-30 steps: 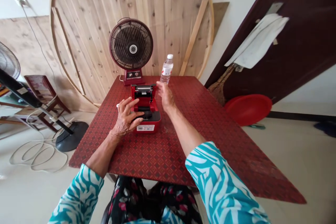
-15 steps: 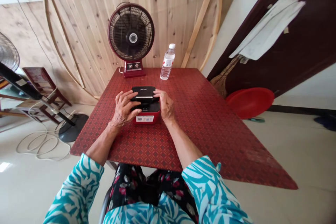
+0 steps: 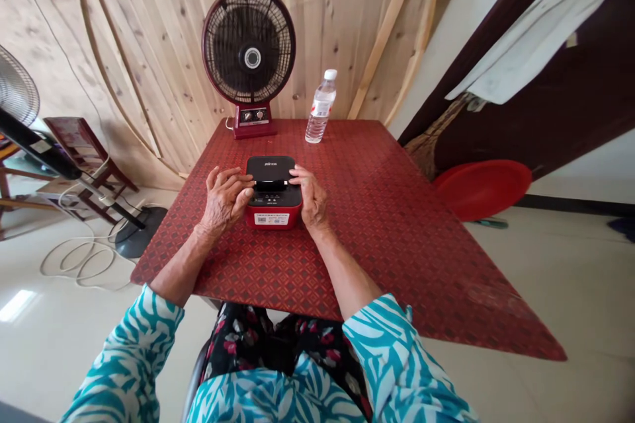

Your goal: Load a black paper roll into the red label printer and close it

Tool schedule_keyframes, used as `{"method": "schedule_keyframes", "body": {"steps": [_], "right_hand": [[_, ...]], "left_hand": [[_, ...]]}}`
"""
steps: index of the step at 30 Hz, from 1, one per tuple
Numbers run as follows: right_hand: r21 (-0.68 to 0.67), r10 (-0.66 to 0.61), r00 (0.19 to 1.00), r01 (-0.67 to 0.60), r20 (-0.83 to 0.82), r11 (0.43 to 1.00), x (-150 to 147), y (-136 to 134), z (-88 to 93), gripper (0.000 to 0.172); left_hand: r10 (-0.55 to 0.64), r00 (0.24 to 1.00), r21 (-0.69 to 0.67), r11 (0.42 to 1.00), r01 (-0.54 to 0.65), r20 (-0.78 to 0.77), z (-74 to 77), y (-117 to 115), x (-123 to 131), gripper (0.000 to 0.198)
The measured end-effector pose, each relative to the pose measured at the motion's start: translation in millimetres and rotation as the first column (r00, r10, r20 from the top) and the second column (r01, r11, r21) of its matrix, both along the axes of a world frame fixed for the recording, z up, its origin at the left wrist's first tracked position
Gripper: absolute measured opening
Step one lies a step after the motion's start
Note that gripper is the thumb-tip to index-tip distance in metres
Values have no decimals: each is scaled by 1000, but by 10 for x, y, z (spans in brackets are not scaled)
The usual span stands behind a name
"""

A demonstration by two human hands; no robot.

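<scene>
A small red box-shaped device with a black top (image 3: 270,197), which looks like a label printer, sits on the table in front of me. Its black lid (image 3: 270,166) lies nearly flat at the back, and a dark slot runs across the middle. A white label sticker is on the front. My left hand (image 3: 225,197) is at the left side, fingertips bent onto the lid's edge and thumb on the near corner. On the right side, my right hand (image 3: 311,198) has its fingertips on the lid's corner, with its other fingers curled.
A red table fan (image 3: 249,56) and a water bottle (image 3: 321,107) stand at the table's (image 3: 387,231) back. On the left are a floor fan (image 3: 49,152), a chair (image 3: 82,152) and coiled cable. A red basin (image 3: 486,190) and broom are at right.
The black lid has come down from its raised position, showing the slot and panel. My left hand has drawn back to the left edge; my right hand stays at the right corner.
</scene>
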State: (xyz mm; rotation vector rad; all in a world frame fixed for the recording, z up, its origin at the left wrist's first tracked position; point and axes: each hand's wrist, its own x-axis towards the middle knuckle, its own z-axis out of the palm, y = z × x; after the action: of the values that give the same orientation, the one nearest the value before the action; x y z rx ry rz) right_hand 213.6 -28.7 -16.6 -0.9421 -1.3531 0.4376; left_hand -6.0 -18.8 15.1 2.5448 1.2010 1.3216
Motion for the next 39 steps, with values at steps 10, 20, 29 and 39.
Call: {"method": "schedule_keyframes", "body": {"steps": [10, 20, 29, 39], "right_hand": [[-157, -118, 966, 83, -230, 984, 64, 210, -329, 63], [-334, -133, 892, -21, -433, 942, 55, 367, -451, 60], [-347, -109, 912, -38, -395, 937, 49, 323, -393, 53], [-343, -104, 947, -7, -304, 939, 60, 284, -307, 49]], "left_hand": [[245, 732, -230, 965, -124, 635, 47, 169, -304, 52], [412, 667, -595, 802, 58, 620, -258, 363, -433, 46], [401, 665, -572, 819, 47, 630, -358, 341, -362, 49], [414, 625, -539, 842, 13, 661, -385, 398, -352, 47]]}}
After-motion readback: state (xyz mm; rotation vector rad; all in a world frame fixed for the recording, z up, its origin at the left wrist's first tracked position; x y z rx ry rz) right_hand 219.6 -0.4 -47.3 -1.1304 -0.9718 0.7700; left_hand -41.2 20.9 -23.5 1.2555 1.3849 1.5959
